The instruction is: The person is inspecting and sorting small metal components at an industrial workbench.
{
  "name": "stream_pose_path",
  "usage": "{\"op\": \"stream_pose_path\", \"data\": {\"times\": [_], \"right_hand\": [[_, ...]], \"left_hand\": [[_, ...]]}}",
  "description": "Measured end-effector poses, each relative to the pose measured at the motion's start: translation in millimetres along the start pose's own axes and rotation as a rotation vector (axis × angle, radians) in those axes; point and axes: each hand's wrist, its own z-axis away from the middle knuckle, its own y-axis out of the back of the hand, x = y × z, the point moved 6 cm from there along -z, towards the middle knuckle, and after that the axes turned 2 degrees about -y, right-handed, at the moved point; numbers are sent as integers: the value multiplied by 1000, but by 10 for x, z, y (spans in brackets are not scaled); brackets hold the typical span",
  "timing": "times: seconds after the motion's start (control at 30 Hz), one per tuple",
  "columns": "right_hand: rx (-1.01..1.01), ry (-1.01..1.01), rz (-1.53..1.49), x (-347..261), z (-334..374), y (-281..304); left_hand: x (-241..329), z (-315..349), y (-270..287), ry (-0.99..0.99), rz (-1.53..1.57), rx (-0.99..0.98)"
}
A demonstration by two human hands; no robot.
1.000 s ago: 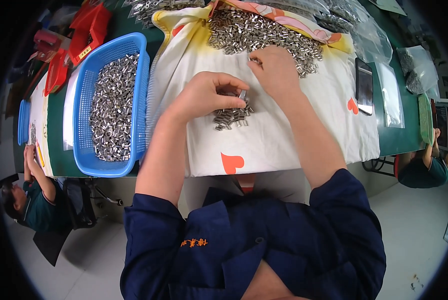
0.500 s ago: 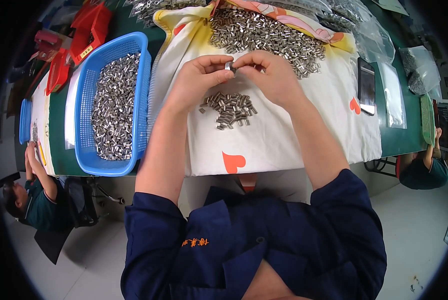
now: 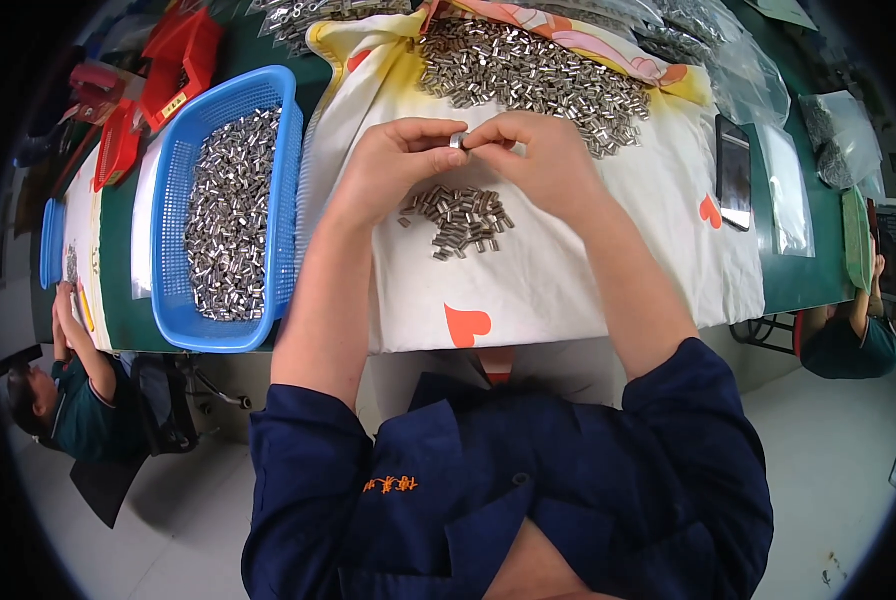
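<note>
Between my two hands is one small shiny metal sleeve. My left hand pinches it between thumb and fingers. The fingertips of my right hand are closed together at its right side; whether they grip the sleeve or some other small part is hidden. Just below the hands, a small pile of metal sleeves lies on the white cloth. Beyond the hands spreads a much larger heap of the same sleeves.
On the left stands a blue basket filled with metal sleeves, with red bins behind it. A phone and clear plastic bags lie at the right. Other people sit at both sides, one on the left.
Both hands have come slightly nearer to me, and the sleeve's bright side shows more clearly between the fingertips. The piles look the same.
</note>
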Motion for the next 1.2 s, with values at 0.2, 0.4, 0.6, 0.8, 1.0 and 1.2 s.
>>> {"op": "stream_pose_path", "data": {"times": [0.2,0.4,0.6,0.8,1.0,1.2], "right_hand": [[-56,-123,-70,96,-32,45],[287,3,331,334,-127,230],[165,91,735,228,-162,-56],[93,182,622,231,-117,-100],[118,-56,-70,114,-52,49],[-74,-116,-371,124,-31,-91]], "left_hand": [[27,45,-42,71,-97,-55],[18,51,-140,82,-218,-138],[15,50,-129,67,-172,-134],[-20,26,-106,83,-172,-111],[-26,-14,-18,45,23,-31],[1,-10,-39,37,44,-33]]}}
